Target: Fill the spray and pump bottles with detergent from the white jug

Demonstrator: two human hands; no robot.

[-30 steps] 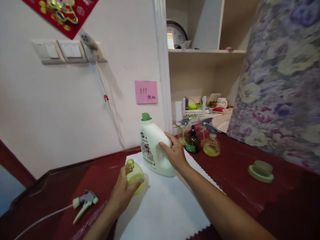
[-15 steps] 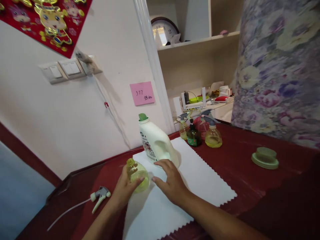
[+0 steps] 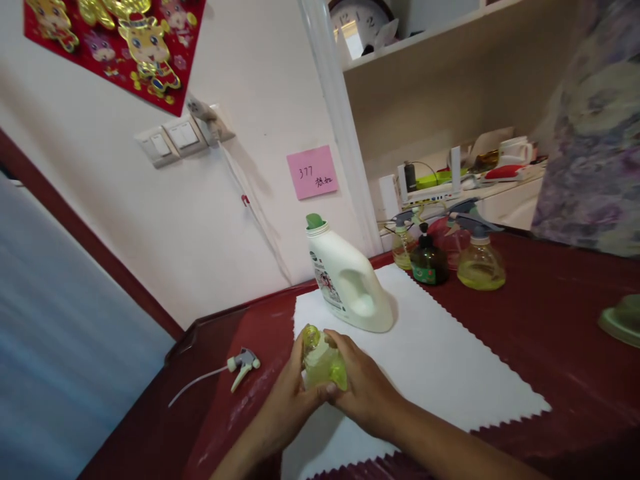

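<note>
A small see-through yellow spray bottle (image 3: 323,365), its spray head off, is held between both my hands with its open neck tipped slightly to the left. My left hand (image 3: 289,393) grips its left side, thumb across the front. On the other side, my right hand (image 3: 364,387) wraps round it with the fingers over the top right. Just beyond stands a large pale green detergent jug (image 3: 350,280), uncapped, with a green spout showing. To the left of my hands, a grey-and-white trigger spray head (image 3: 244,363) with its thin tube lies on the dark red table.
White cloth (image 3: 450,367) with a zigzag edge lies under the jug. At the back right stand a dark pump bottle (image 3: 429,260) and spray bottles, one with yellow liquid (image 3: 481,267). A green cap (image 3: 623,320) sits at the right edge.
My right hand has closed onto the yellow bottle, which only my left hand held before. The bottle has tilted toward me. The view has swung left, shifting everything to the right.
</note>
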